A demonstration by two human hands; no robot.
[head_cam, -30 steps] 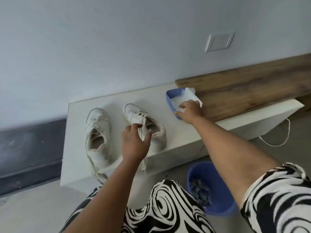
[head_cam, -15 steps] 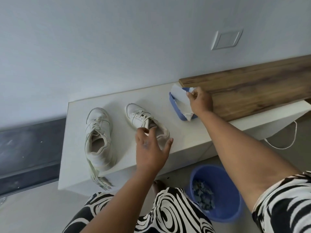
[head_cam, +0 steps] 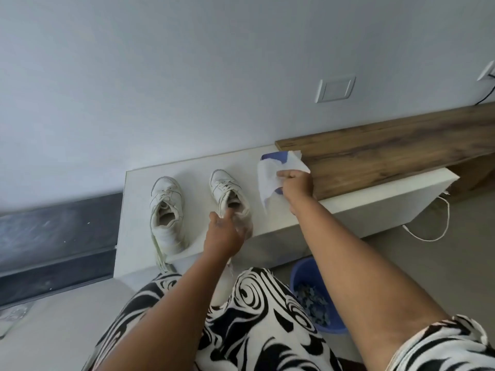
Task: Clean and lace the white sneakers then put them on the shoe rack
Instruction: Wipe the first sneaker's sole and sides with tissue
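Nearby, blue bin [head_cam: 316, 295], white cable [head_cam: 439, 226]

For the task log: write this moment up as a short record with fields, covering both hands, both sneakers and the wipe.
surface: white bench against the wall
left sneaker: upright, toe toward the wall, untouched, lace trailing over the front edge
right sneaker: upright, beside the first, apart from it
left hand: on the heel end of the right sneaker; grip blurred
right hand: pinches a white wipe lifted over the blue pack
floor: blue bin below the bench
stage: wiping not yet begun
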